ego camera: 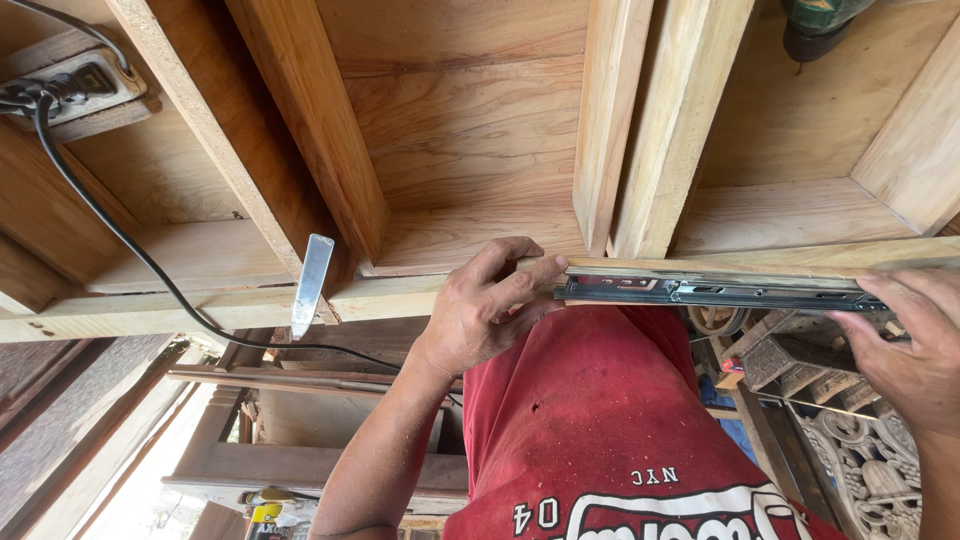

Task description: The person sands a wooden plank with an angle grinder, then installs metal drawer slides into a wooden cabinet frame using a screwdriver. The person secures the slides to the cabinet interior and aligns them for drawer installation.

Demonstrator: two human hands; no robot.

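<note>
I press the metal drawer slide (715, 292) flat along the near edge of the wooden cabinet frame (470, 130), my left hand (485, 305) curled around its left end, my right hand (915, 350) gripping its right end.

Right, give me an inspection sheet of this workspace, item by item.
Surface: bare wooden cabinet frame with rails and panels, seen from above.
Job's things: metal drawer slide lying along the frame's front edge.
Clutter: flat metal blade resting on the front rail; a green tool at the top, partly out of view.
Grippers: left hand with fingers over the slide's left end; right hand on its right end.
Cables: black cable running from a power strip across the frame.
Surroundings: carved wooden pieces on the right; timber frames below; the person's red shirt.
</note>
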